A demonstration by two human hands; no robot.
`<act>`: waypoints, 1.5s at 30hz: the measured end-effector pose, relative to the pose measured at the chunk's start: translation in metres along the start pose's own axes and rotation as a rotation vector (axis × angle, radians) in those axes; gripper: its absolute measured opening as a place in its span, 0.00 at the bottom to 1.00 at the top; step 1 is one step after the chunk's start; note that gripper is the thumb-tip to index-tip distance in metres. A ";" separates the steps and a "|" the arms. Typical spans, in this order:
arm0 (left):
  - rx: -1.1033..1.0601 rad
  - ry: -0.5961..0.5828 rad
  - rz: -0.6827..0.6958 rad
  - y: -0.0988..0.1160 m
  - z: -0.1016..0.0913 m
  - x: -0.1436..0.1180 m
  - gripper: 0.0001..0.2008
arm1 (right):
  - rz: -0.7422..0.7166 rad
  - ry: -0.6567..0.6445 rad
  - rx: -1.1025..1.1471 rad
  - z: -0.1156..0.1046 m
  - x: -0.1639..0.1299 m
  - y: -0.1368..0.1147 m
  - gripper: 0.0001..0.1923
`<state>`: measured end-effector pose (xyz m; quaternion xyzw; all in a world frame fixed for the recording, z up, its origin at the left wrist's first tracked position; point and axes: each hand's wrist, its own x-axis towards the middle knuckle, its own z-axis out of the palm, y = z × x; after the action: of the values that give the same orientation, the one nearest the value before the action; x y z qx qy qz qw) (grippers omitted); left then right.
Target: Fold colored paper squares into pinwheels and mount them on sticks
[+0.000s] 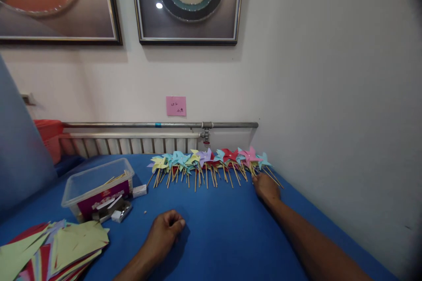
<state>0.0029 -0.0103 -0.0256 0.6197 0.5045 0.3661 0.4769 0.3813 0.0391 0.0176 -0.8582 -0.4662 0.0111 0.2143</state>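
Fingertips of your right hand press the sticks at the right end of the paper pinwheel row along the blue table's far edge; left hand rests curled, empty. Keep sticks parallel, blades uncrushed.

A row of pinwheels lies along the counter's far edge before the radiator; left sits a plastic box, paper sheets nearest.

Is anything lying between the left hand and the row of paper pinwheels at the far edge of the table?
Nothing visible does. Only bare blue table separates the left hand from the paper pinwheels; the right hand already touches their sticks.
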 end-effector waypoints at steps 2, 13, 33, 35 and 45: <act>0.000 0.000 0.004 0.000 0.000 0.000 0.18 | -0.008 0.039 0.012 0.000 -0.010 -0.001 0.17; 0.361 0.119 0.222 0.006 -0.008 -0.003 0.10 | -0.662 -0.019 0.479 0.022 -0.153 -0.092 0.20; 0.925 0.059 0.146 0.022 -0.031 -0.003 0.13 | -0.827 -0.325 0.720 0.053 -0.251 -0.147 0.23; 0.956 0.061 0.156 0.026 -0.034 -0.007 0.14 | -0.823 -0.309 0.727 0.053 -0.249 -0.147 0.24; 1.009 0.429 0.252 0.003 -0.103 -0.087 0.15 | -0.778 -0.368 0.728 0.058 -0.242 -0.147 0.25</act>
<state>-0.1121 -0.0719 0.0083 0.7381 0.6248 0.2517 -0.0392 0.1150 -0.0660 -0.0233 -0.4775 -0.7442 0.2409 0.4002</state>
